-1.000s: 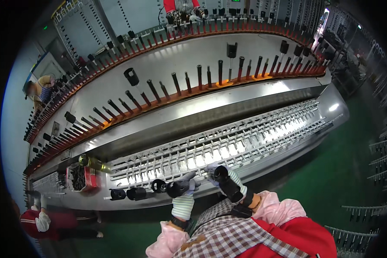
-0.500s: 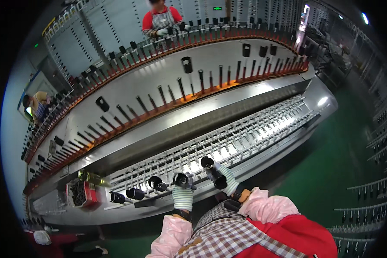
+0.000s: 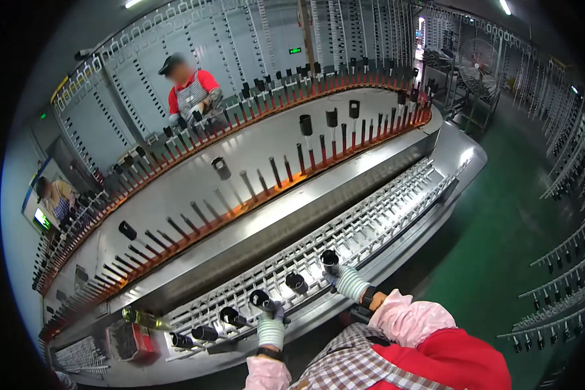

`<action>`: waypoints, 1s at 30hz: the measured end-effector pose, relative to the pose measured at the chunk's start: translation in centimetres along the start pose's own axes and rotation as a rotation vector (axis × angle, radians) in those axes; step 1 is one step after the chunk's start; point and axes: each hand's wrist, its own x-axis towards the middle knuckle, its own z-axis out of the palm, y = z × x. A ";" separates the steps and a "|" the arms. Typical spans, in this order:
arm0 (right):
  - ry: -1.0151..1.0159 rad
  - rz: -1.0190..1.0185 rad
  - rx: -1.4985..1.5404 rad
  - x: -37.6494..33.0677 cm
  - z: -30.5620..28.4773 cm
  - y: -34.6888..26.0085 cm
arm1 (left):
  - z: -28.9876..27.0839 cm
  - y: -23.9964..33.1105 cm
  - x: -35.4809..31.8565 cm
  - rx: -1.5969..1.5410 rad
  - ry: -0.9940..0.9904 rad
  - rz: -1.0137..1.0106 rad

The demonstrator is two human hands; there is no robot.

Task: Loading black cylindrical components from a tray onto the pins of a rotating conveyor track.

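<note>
Since the half-second-ago frame, your right hand (image 3: 342,281) is no longer carrying two black cups together: one, the middle cup (image 3: 297,283), is now standing by itself on the silver wire rack (image 3: 370,231), between your hands at lower centre, and the right-hand cup (image 3: 329,259) is sitting at your fingers, which are closing around its lower end. Your left hand (image 3: 271,318) is staying by the left-hand cup (image 3: 260,299), fingers narrow at its lower right side; can't tell if it's gripping or only steadying. Row is now reading six cups: those three plus three more cups (image 3: 232,316) trailing off toward lower left, order unchanged. Your view is swinging too, so the co-worker (image 3: 192,91) is now showing lower, at upper left, instead of being partly cut at the top edge. Containers: the steel trough (image 3: 305,224) is running diagonally from lower left to right of centre and holding the wire rack, cups lining its near side. At lower left the red box (image 3: 144,339) is holding dark contents, too blurred to identify. A yellow-green bottle (image 3: 148,320) is lying across by the box's top edge. Further left, a bundle of silver racks (image 3: 81,357) is resting on the steel.
</note>
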 end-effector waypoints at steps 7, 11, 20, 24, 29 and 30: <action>-0.068 -0.146 -0.361 -0.2 -2.8 -7.6 | -5.5 20.0 -6.7 0.108 -0.482 -0.073; -0.625 0.054 -0.327 1.7 -9.2 -11.3 | -2.1 29.4 -0.9 -0.173 -0.274 0.168; 0.272 -0.327 -0.245 32.4 -24.0 -14.8 | 8.4 28.4 25.3 -0.015 -0.051 0.174; -0.078 -0.097 0.062 40.5 -22.9 -15.2 | 11.4 26.0 35.2 -0.589 0.102 -0.247; -0.029 -0.541 0.334 36.7 -24.4 -22.3 | 10.7 23.9 40.3 -0.355 0.361 0.101; 0.042 -0.608 0.288 36.8 -25.4 -21.5 | 7.9 23.1 42.3 -0.362 0.392 0.071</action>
